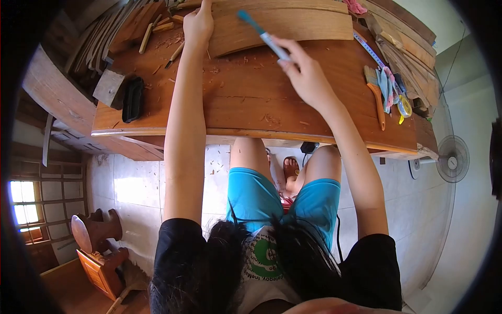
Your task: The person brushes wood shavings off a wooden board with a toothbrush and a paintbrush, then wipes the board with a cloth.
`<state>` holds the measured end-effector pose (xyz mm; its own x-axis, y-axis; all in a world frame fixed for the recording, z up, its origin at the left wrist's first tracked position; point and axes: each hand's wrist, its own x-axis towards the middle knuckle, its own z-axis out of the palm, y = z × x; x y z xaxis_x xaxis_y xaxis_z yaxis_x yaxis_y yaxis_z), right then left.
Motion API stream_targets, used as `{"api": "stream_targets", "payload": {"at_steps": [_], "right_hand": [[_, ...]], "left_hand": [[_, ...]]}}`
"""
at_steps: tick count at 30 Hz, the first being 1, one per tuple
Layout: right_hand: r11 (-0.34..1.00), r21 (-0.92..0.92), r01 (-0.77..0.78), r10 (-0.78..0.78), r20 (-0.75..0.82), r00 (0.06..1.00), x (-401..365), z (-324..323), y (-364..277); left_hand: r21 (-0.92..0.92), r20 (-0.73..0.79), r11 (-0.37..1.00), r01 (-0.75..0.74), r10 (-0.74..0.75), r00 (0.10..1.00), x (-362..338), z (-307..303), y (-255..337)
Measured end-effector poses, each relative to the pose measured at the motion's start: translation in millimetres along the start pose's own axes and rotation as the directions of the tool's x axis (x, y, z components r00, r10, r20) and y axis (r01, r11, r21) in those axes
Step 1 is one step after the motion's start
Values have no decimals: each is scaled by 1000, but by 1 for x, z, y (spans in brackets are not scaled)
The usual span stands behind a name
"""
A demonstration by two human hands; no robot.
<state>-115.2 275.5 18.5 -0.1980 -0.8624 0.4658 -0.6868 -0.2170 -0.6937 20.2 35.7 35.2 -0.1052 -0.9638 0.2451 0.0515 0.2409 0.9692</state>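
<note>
At the curved wood sheet's left end, left hand presses flat, fingers extended; below it, right hand pinches a blue-tipped tool.

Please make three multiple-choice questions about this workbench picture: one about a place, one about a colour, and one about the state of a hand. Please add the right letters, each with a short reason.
1. Where does the orange-handled brush lie?
A. on the floor
B. on the right part of the table
C. on the person's lap

2. What colour is the handle of the tool in the right hand?
A. red
B. teal
C. black

3. What is the left hand doing?
A. resting on the curved wooden board
B. holding a hammer
C. hanging below the table

Answers:
1 B: the brush lies near the table's right edge, beside the tape measure.
2 B: the handle that sticks up from the fingers is teal.
3 A: the hand lies on the board's left end.
</note>
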Motion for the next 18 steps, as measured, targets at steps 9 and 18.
{"api": "stream_targets", "payload": {"at_steps": [9, 18], "right_hand": [[999, 9, 47, -47, 12, 999, 0, 11, -5], [973, -213, -85, 56, -143, 988, -3, -3, -8]], "left_hand": [[129, 15, 990, 54, -57, 998, 18, -9, -19], [91, -17, 990, 110, -109, 994, 13, -6, -13]]}}
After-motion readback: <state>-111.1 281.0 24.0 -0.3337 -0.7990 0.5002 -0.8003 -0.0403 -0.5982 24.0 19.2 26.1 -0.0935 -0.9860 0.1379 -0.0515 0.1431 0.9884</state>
